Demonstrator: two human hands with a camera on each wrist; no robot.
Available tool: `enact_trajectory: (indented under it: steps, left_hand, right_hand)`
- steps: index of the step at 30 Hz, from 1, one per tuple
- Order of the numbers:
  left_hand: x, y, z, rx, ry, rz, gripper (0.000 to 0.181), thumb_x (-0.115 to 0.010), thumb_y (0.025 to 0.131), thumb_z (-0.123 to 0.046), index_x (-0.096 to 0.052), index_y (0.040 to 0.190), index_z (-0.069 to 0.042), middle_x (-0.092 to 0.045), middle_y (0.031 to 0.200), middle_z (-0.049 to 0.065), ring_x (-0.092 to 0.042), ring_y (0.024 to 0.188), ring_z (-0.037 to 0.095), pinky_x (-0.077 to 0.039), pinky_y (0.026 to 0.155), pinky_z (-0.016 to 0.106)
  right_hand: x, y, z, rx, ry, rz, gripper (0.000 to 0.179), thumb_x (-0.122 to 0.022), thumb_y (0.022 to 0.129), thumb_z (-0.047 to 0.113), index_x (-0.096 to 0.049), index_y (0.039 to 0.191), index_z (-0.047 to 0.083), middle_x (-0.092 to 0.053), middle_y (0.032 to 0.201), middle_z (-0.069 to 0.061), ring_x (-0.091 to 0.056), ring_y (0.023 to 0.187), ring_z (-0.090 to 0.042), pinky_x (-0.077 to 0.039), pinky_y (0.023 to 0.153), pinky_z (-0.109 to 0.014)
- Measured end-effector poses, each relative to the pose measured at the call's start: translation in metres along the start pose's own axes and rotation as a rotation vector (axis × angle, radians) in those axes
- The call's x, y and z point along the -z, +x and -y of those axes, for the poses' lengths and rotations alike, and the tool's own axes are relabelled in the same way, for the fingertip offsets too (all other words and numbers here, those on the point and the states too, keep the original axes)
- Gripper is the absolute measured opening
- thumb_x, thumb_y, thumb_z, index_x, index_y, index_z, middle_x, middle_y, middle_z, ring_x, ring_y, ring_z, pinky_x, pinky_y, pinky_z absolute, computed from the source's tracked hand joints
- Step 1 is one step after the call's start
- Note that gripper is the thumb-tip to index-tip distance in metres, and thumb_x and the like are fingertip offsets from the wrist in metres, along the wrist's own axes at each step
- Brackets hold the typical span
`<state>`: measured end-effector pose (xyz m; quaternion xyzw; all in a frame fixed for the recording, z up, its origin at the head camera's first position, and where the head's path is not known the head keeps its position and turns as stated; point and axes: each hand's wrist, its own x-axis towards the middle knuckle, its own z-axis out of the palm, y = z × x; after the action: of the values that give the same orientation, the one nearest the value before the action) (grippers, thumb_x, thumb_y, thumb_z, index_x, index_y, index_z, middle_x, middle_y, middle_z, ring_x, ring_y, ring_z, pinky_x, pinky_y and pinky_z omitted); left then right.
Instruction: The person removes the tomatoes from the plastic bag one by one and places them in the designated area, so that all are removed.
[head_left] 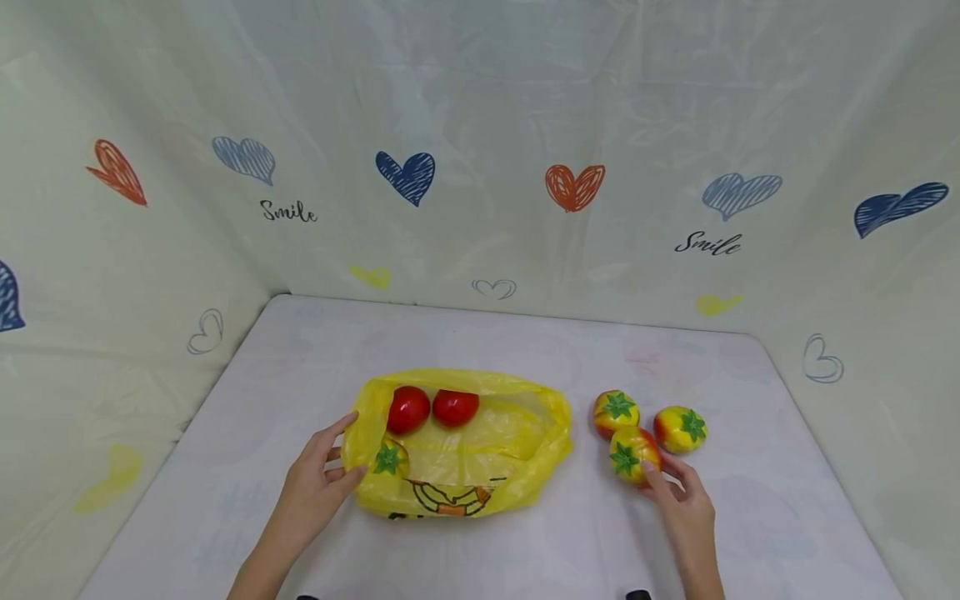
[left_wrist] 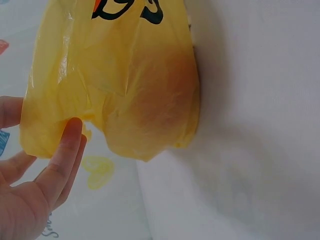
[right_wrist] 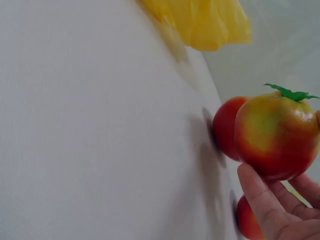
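Note:
A yellow plastic bag (head_left: 480,454) stands with its mouth wide at the middle of the table. Inside are two glossy red round fruits (head_left: 455,409) and a toy tomato (head_left: 390,458) with a green star-shaped top. My left hand (head_left: 318,475) holds the bag's left side, thumb in front and fingers behind. To the right of the bag, my right hand (head_left: 684,498) grips a yellow-red toy tomato (right_wrist: 277,135) between thumb and fingers, its green leaf on top. Just behind it are two more such tomatoes (head_left: 617,410) (head_left: 680,428) on the table.
The white table (head_left: 555,550) runs back to a pale curtain (head_left: 480,100) printed with hearts, which also hangs along both sides. Two small dark objects (head_left: 638,595) poke in at the bottom edge of the head view.

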<state>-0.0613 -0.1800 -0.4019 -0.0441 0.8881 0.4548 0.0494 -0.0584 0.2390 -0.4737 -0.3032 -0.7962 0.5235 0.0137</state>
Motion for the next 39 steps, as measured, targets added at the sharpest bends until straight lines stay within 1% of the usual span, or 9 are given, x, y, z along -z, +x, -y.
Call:
enact_trajectory:
  steps: [6,10,12,16,20,24,29,34,39]
  left_hand:
    - [0.0,0.001,0.002,0.001,-0.003,0.001,0.065,-0.064,0.084,-0.005,-0.035,0.142,-0.012,-0.039,0.138,0.018,-0.052,0.111,0.033,-0.055,0.083,0.033]
    - [-0.001,0.002,0.002,0.005,-0.001,-0.001,0.066,-0.064,0.084,-0.005,-0.035,0.143,-0.012,-0.04,0.137,0.017,-0.052,0.111,0.033,-0.056,0.083,0.032]
    - [-0.001,0.002,0.002,0.008,-0.004,-0.001,0.066,-0.064,0.084,-0.005,-0.035,0.143,-0.012,-0.04,0.137,0.018,-0.052,0.111,0.033,-0.055,0.083,0.033]
    - [-0.001,0.002,0.002,0.007,-0.004,0.0,0.065,-0.064,0.084,-0.005,-0.035,0.142,-0.012,-0.04,0.137,0.018,-0.052,0.112,0.033,-0.055,0.084,0.034]
    - [-0.001,0.002,0.002,-0.004,0.0,-0.006,0.065,-0.064,0.084,-0.005,-0.035,0.142,-0.011,-0.04,0.137,0.018,-0.052,0.112,0.034,-0.055,0.083,0.033]
    - [-0.002,0.002,0.002,-0.01,0.002,-0.011,0.065,-0.064,0.084,-0.004,-0.036,0.142,-0.011,-0.04,0.137,0.019,-0.053,0.111,0.034,-0.056,0.082,0.033]
    - [-0.002,0.002,0.002,-0.008,-0.001,-0.012,0.066,-0.064,0.083,-0.004,-0.036,0.142,-0.011,-0.041,0.136,0.019,-0.053,0.11,0.033,-0.056,0.082,0.033]
    - [-0.001,0.001,0.001,-0.001,-0.005,-0.008,0.066,-0.064,0.083,-0.003,-0.035,0.142,-0.011,-0.04,0.136,0.019,-0.053,0.111,0.033,-0.056,0.082,0.032]
    - [-0.001,0.002,0.001,-0.002,-0.01,-0.008,0.066,-0.064,0.083,-0.003,-0.035,0.142,-0.011,-0.04,0.136,0.019,-0.052,0.111,0.033,-0.056,0.082,0.032]
  right_hand:
    - [0.007,0.009,-0.009,-0.014,-0.015,-0.028,0.075,-0.053,0.085,0.058,-0.042,0.134,0.003,-0.046,0.129,-0.02,-0.05,0.065,0.014,-0.05,0.062,-0.007]
    - [0.008,0.015,-0.014,-0.03,0.001,-0.017,0.077,-0.052,0.085,0.058,-0.041,0.135,0.0,-0.048,0.124,-0.019,-0.053,0.065,0.009,-0.052,0.062,-0.011]
    - [0.009,0.018,-0.017,-0.04,-0.008,-0.007,0.081,-0.049,0.085,0.061,-0.04,0.134,-0.002,-0.051,0.116,-0.018,-0.056,0.065,0.004,-0.053,0.06,-0.013]
    - [0.012,0.022,-0.02,-0.092,-0.028,0.012,0.088,-0.043,0.083,0.068,-0.041,0.133,-0.004,-0.062,0.093,-0.008,-0.061,0.067,-0.006,-0.052,0.057,-0.013]
    - [0.015,0.025,-0.019,-0.16,0.0,0.04,0.092,-0.041,0.082,0.071,-0.04,0.134,-0.005,-0.064,0.079,0.001,-0.063,0.069,-0.008,-0.051,0.055,-0.011]
    - [0.015,0.026,-0.018,-0.196,0.047,0.037,0.092,-0.04,0.084,0.069,-0.039,0.134,-0.008,-0.064,0.076,0.002,-0.064,0.067,-0.008,-0.052,0.055,-0.013]
    - [0.013,0.027,-0.019,-0.215,0.096,0.006,0.084,-0.038,0.088,0.063,-0.04,0.133,-0.008,-0.063,0.074,0.002,-0.064,0.065,-0.008,-0.052,0.056,-0.012]
    - [0.011,0.025,-0.02,-0.214,0.129,-0.008,0.08,-0.039,0.09,0.06,-0.041,0.133,-0.007,-0.062,0.075,0.002,-0.063,0.064,-0.007,-0.052,0.056,-0.012]
    - [0.012,0.024,-0.022,-0.207,0.139,-0.002,0.082,-0.039,0.089,0.061,-0.038,0.136,-0.007,-0.062,0.076,0.004,-0.063,0.065,-0.005,-0.053,0.057,-0.013]
